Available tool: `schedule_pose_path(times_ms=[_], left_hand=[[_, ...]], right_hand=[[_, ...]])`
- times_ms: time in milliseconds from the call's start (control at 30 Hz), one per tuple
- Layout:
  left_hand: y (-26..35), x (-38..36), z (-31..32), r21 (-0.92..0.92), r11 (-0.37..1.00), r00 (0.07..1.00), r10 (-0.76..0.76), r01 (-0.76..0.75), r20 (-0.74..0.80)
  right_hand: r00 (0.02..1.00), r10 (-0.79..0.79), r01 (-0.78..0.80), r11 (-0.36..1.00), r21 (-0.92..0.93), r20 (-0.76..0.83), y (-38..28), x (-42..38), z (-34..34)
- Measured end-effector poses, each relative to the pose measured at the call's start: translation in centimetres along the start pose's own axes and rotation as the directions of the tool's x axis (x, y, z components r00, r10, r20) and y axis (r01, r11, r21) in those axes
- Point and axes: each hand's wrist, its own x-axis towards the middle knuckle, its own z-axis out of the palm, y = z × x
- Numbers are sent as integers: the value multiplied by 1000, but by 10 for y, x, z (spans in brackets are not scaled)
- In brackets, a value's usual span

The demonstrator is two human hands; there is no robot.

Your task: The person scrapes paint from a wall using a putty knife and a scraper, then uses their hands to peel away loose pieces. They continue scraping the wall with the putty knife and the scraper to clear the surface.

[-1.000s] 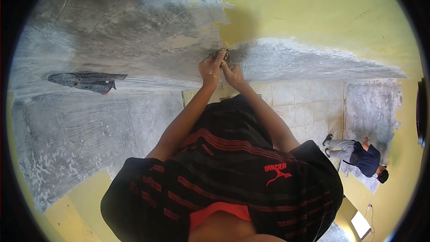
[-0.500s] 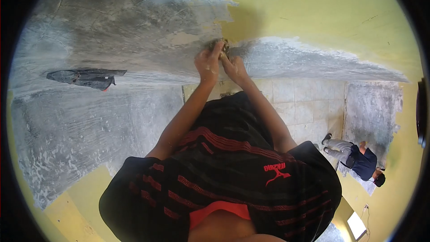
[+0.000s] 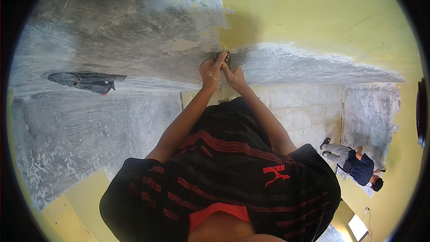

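Note:
Both of my hands are raised together against the wall, gripping one small scraper (image 3: 227, 57) caked with dark and yellowish paint crumbs. My left hand (image 3: 210, 72) closes round it with the thumb up along its side. From the right, my right hand (image 3: 235, 78) presses its fingers onto the lower part of the same tool. The scraper meets the wall where yellow paint (image 3: 286, 13) borders the stripped grey surface (image 3: 148, 40). Its blade edge is mostly hidden by the fingers. Pale dust and crumbs cling to my fingers.
A dark, crumpled strip of sheet (image 3: 85, 82) lies to the left. Pale floor tiles (image 3: 300, 103) show beyond my right forearm. Another person (image 3: 358, 166) in a dark shirt works by the far wall at right. A white panel (image 3: 357, 227) and cable are at lower right.
My hands and the scraper appear slightly lower in view, along with the paint border, as the camera has tilted a little. Both hands keep their hold.

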Motion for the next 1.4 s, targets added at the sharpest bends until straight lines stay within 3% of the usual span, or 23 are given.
schedule_pose_path(times_ms=[100,167,233,300,367,500,667,767,900,967,1000,1067,1200,1267,1400], left_hand=[[2,-1,1,-38,999,999,-18,20,50],[21,-9,9,-292,953,996,-87,79,-13],[44,-11,6,-263,963,998,-64,54,-28],[65,-13,1,-234,972,998,-44,32,-46],[78,-11,-4,-279,960,998,20,-37,-65],[91,-18,-1,-332,943,997,12,-36,-75],[43,-12,-9,-21,1000,999,10,-11,-48],[20,1,-8,49,997,996,67,-65,-55],[36,-5,-11,52,996,996,73,-70,-43],[31,-2,-14,247,964,992,116,-101,-46],[34,-4,-12,248,963,992,118,-103,-45],[48,-11,-4,-68,980,981,183,-188,-70],[83,-17,-12,97,976,978,201,-195,-61],[89,-10,-10,-65,978,978,193,-198,-76],[79,-11,-7,-121,975,981,176,-185,-84]], right_hand=[[996,-80,82,995,49,-26,-8,-4,1],[994,-97,98,995,28,-50,-15,-2,0],[992,-105,106,994,9,-70,-29,-2,-1],[999,50,-51,994,-92,-8,-49,0,-4],[1000,9,-10,998,-55,-15,-66,-2,0],[999,-28,27,999,-23,-38,-63,-2,4],[997,-46,51,996,75,-66,-27,-3,15],[999,2,0,997,74,-32,-3,2,18],[999,51,-49,996,69,-20,-2,3,23],[998,67,-65,991,114,-17,-1,4,27],[996,87,-84,984,158,-12,0,3,29],[997,76,-72,988,139,-18,-14,-1,26],[999,23,-28,989,145,32,-40,8,18],[999,32,-34,987,159,12,-49,3,21],[1000,8,-6,988,157,-16,-40,3,19]])
